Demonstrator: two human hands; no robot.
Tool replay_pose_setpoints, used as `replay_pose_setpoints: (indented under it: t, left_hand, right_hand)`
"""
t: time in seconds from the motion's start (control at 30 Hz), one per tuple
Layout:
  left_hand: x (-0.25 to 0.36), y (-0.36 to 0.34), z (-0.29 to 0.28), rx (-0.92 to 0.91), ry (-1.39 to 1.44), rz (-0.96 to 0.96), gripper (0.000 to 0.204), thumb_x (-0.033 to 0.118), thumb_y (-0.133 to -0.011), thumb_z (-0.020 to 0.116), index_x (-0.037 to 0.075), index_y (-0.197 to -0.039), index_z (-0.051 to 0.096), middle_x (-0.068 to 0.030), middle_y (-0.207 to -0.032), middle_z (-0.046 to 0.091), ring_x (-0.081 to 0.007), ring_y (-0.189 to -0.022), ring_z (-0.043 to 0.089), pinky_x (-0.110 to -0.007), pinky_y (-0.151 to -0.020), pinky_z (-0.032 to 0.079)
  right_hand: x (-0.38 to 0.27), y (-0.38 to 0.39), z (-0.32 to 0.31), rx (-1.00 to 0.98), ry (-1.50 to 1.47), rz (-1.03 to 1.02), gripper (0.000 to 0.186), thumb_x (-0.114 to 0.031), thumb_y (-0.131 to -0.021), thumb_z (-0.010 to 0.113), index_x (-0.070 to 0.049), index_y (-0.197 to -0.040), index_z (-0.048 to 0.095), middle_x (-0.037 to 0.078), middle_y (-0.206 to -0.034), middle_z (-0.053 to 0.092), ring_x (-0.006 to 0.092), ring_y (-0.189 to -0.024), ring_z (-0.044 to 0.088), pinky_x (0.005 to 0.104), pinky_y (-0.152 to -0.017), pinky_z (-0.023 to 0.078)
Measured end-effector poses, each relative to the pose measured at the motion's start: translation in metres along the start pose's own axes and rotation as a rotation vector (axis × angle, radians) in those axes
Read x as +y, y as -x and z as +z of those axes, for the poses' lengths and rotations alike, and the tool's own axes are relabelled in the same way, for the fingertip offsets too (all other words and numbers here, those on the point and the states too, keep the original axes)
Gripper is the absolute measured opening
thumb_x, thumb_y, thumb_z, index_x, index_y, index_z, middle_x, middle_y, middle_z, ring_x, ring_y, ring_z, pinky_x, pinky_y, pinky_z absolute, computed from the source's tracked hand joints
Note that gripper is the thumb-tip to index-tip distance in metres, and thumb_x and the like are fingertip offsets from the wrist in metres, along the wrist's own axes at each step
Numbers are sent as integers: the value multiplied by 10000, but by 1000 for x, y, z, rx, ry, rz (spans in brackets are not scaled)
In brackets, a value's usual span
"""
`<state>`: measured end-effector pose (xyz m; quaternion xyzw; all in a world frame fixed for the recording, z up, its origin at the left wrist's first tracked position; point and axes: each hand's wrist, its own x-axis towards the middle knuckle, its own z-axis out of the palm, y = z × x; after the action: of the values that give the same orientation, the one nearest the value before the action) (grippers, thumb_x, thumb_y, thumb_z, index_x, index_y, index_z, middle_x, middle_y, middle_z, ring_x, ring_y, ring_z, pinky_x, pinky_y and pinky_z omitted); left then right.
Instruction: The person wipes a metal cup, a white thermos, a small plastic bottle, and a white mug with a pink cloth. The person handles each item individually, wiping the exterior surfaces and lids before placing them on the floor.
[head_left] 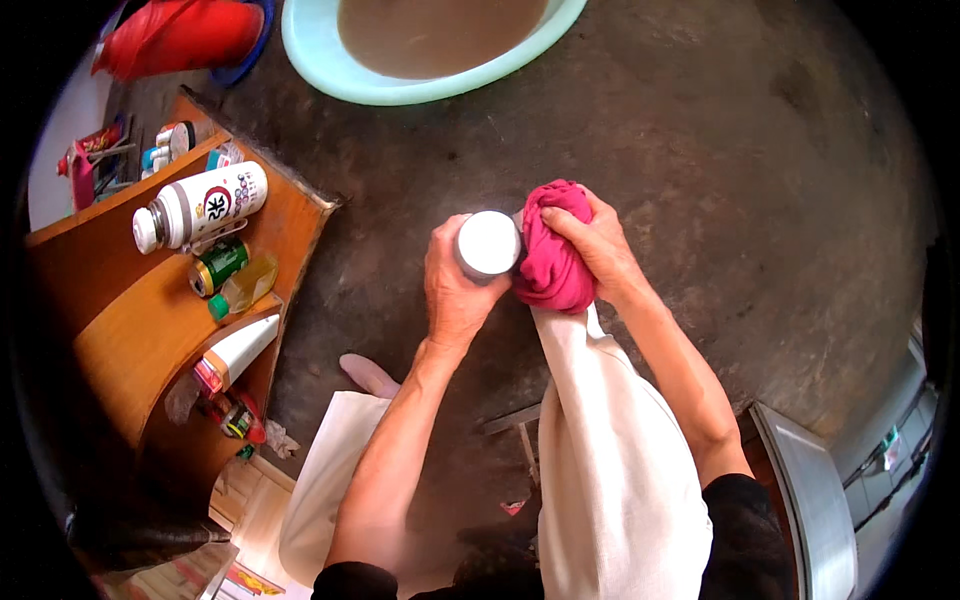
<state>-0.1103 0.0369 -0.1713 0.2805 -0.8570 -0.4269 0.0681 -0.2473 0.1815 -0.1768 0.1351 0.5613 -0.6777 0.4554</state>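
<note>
My left hand (450, 290) grips an upright cylindrical container with a white lid (488, 243), seen from above. Just beside it, my right hand (600, 245) is closed on a bunched magenta cloth (553, 270), thumb pressed over its front. The cloth sits right against the container's right side and hides part of it. Below the cloth lies my leg in cream fabric (620, 450), stretching up from the lower edge between my forearms.
A curved wooden shelf unit (130, 350) at left holds a white thermos (215, 205), cans, bottles and small items. A mint basin (435, 88) of brown water and a red object (175, 35) are at the top. A metal panel (805, 500) stands lower right on the dark floor (760, 220).
</note>
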Motion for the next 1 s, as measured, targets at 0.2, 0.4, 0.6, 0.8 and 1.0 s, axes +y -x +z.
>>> replay_pose_setpoints:
  t: [0.2, 0.4, 0.6, 0.8, 1.0]
  left_hand:
    - [31, -5, -11, -44, 78, 34, 765, 31, -622, 850, 84, -1289, 480, -139, -1154, 569, -330, -1101, 580, -423, -935, 484]
    - [36, -8, -35, -94, -21, 70, 814, 85, -582, 903, 84, -1281, 485, -130, -1139, 599, -336, -1070, 586, -435, -926, 474]
    - [55, -18, -46, -60, -115, 172, 835, 103, -569, 905, 86, -1285, 478, -131, -1156, 598, -355, -1051, 573, -455, -912, 454]
    - [52, -11, -58, -44, -43, 96, 790, 50, -586, 872, 60, -1276, 486, -141, -1173, 589, -350, -1092, 580, -437, -933, 476]
    - [47, -7, -71, -157, 87, -7, 828, 30, -606, 887, 82, -1317, 466, -110, -1200, 604, -242, -1117, 604, -366, -955, 496]
  right_hand:
    - [-58, 16, -5, -250, 350, -138, 471, -259, -794, 774, -21, -1159, 598, 65, -1005, 653, 148, -937, 621, 311, -838, 529]
    - [-57, 11, 23, -451, 514, -351, 530, -225, -762, 816, -8, -1175, 566, 130, -1044, 659, 217, -970, 644, 358, -883, 526]
    - [-57, 17, 47, -161, 418, -352, 399, -227, -768, 790, 0, -1046, 615, 107, -920, 675, 189, -858, 650, 346, -807, 539]
    - [-56, 15, 50, -271, 187, -90, 362, -186, -809, 759, -35, -1104, 612, 38, -962, 648, 109, -895, 602, 287, -831, 516]
    - [-67, 7, 39, -592, 307, -120, 479, -254, -776, 835, -69, -1155, 609, 27, -983, 655, 150, -936, 609, 321, -883, 510]
